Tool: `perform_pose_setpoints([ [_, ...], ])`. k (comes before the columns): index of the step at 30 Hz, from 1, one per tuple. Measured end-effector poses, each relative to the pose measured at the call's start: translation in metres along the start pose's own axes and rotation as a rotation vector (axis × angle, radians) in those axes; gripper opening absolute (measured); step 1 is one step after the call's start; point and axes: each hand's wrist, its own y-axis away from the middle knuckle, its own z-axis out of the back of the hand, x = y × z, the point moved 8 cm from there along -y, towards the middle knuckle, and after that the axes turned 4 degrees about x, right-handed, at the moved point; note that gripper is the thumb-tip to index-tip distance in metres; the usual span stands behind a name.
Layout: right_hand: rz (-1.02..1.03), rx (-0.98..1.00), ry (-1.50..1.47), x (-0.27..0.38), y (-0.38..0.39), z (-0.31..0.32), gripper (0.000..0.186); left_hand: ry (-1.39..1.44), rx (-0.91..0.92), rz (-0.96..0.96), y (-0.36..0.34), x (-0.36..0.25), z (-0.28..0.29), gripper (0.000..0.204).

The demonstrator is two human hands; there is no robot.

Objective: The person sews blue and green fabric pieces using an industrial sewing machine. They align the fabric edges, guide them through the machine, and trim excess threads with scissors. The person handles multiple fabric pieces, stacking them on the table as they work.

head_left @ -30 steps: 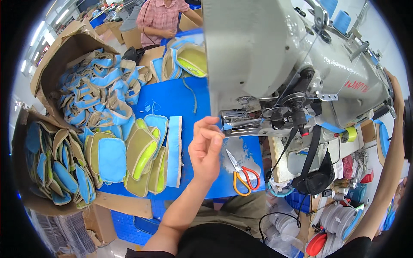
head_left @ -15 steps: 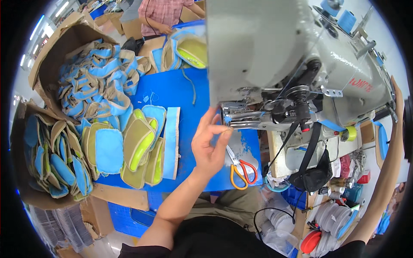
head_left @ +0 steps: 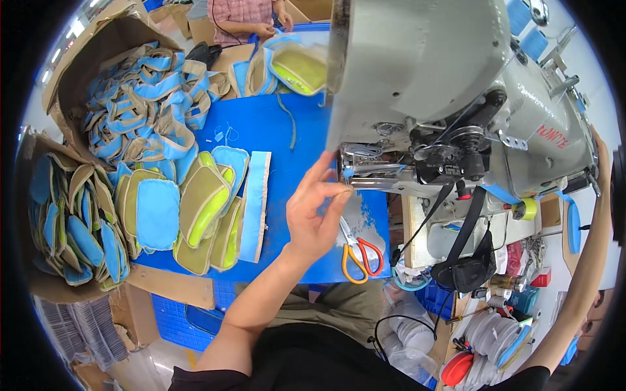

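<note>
Bright blue worktop (head_left: 297,251) across the middle, and beyond it a co-worker in a pink checked shirt (head_left: 238,14). Over on the left, a cardboard box (head_left: 64,107) bulges with tangled blue-and-tan strips (head_left: 140,124). Nearer, olive-and-lime padded pieces (head_left: 203,199) overlap on the blue, a rounded blue panel (head_left: 158,214) lies just beside them, and one straight blue strip (head_left: 253,215) lies to their right.

Now to the action! Pale grey sewing machine (head_left: 411,65) looms on the right, its stitching end right at the left hand (head_left: 314,215). Thumb and index tips meet in a pinch; whether anything is caught between them, I cannot tell. Scissors (head_left: 358,253) with orange and red handles rest just beside that hand. Far right, the right hand (head_left: 600,153) is at the machine's far end, partly hidden, its grip impossible to tell.
</note>
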Motion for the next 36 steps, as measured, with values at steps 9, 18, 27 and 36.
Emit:
perform_pose_setpoints([
  [9,0.175,-0.141,-0.131,-0.022,0.015,0.023,0.052,0.004,0.064,0.057,0.001,-0.001,-0.004,0.008],
  [18,0.002,-0.010,0.141,0.022,-0.008,-0.018,0.048,-0.001,0.009,0.060,0.005,0.000,0.002,0.009],
  [27,0.537,-0.647,0.256,-0.179,0.073,0.042,0.053,0.101,0.025,0.116,0.008,0.003,-0.007,0.010],
  [36,0.244,-0.092,-0.062,-0.013,0.046,0.010,0.055,0.069,0.034,0.075,0.005,0.001,-0.011,0.008],
])
